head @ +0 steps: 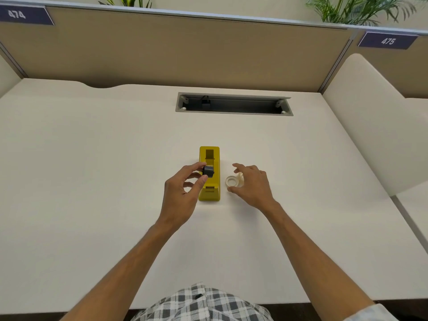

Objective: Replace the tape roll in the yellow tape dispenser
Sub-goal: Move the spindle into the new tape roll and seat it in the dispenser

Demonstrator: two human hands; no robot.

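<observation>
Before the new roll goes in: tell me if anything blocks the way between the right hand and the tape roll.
Nothing visible does. The right hand hovers open right beside the tape roll on the desk, fingers spread around it. The left hand pinches the grey spindle above the yellow dispenser, off that path.

A glossy yellow plastic tape dispenser (209,181), a long narrow block, is lying flat near the middle of the cream desk, long axis running away from the person, its roll well showing open at the far half and a cutter end at the near end. A small dark grey cylindrical core spool (208,171) is sitting above the dispenser's middle, pinched between fingers and thumb of the left hand (183,195). A small ring-shaped roll of clear tape (234,181) is lying just right of the dispenser, apart from it, with the right hand (253,184) cupping around it, fingers spread; contact is unclear.
</observation>
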